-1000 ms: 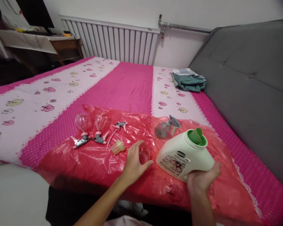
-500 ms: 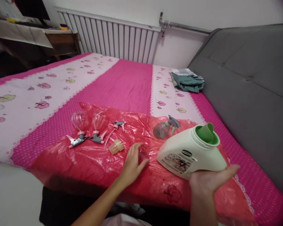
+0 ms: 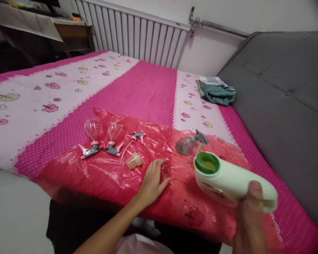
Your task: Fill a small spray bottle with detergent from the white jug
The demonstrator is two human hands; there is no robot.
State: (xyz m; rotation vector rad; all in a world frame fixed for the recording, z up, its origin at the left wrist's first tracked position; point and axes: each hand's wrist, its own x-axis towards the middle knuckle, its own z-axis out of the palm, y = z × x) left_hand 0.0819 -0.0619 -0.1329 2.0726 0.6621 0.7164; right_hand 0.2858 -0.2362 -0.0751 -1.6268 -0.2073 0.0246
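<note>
My left hand (image 3: 153, 180) is curled round a small clear spray bottle (image 3: 166, 170) without its top, which stands upright on the red plastic sheet (image 3: 95, 180). In my right hand (image 3: 250, 211) is a large pale green detergent jug (image 3: 241, 180), tilted so that its green-lined mouth (image 3: 208, 163) faces left and up. Yellowish liquid shows inside the mouth. Beyond the jug lies a grey spray bottle (image 3: 187, 144) on its side. A loose spray head (image 3: 136, 135) with its tube and a yellowish cap (image 3: 134, 161) lie left of the small bottle.
Two clear spray bottles with pink-and-grey heads, one (image 3: 93, 130) beside the other (image 3: 114, 133), lie at the left of the sheet. Folded clothes (image 3: 217, 92) rest near the grey headboard (image 3: 281, 81). A radiator (image 3: 137, 33) stands behind the bed.
My right hand has turned from supporting the jug underneath to gripping it with the thumb on top. The jug has tipped left, its mouth lower. My left hand stays at the small bottle.
</note>
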